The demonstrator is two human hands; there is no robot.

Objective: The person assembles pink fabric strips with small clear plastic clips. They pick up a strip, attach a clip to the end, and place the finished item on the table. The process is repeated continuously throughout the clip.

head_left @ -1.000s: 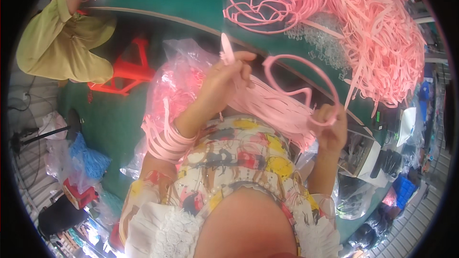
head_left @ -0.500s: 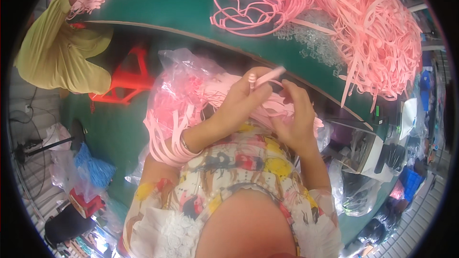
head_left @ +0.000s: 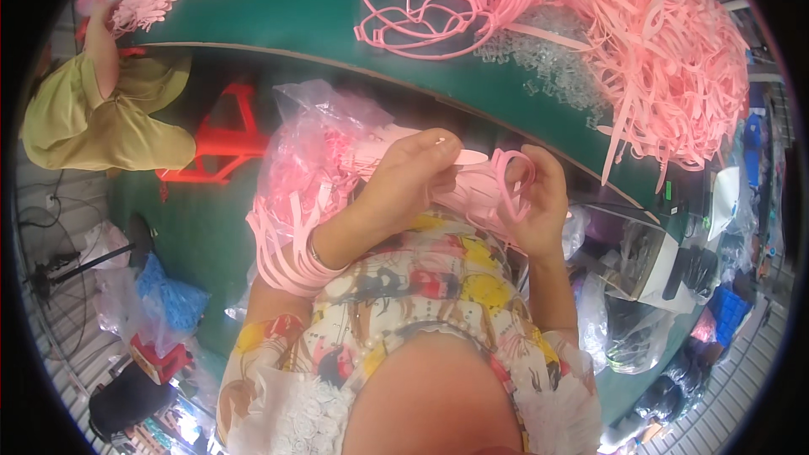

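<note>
Over my lap, my left hand (head_left: 413,170) is closed, thumb against fingers, on one end of a pink strap (head_left: 472,157). My right hand (head_left: 543,206) has its fingers curled around the looped part of the same strap, beside a bundle of pink straps (head_left: 476,194). Several finished-looking pink loops (head_left: 282,257) hang around my left forearm, just below a thin bracelet. A clear plastic bag (head_left: 316,109) with more pink straps lies left of my left hand. Part of the bundle is hidden behind my hands.
The green table (head_left: 278,0) runs ahead, its edge close to my hands. On it lie a large heap of pink straps (head_left: 674,59), pink loops (head_left: 421,13) and small clear plastic pieces (head_left: 548,63). A co-worker's arm (head_left: 101,55) and red stool (head_left: 232,131) are at left.
My hands have drawn apart a little, and the strap now curves into a loop at my right hand. The upright strap end above my left hand has dropped. The co-worker's arm has shifted.
</note>
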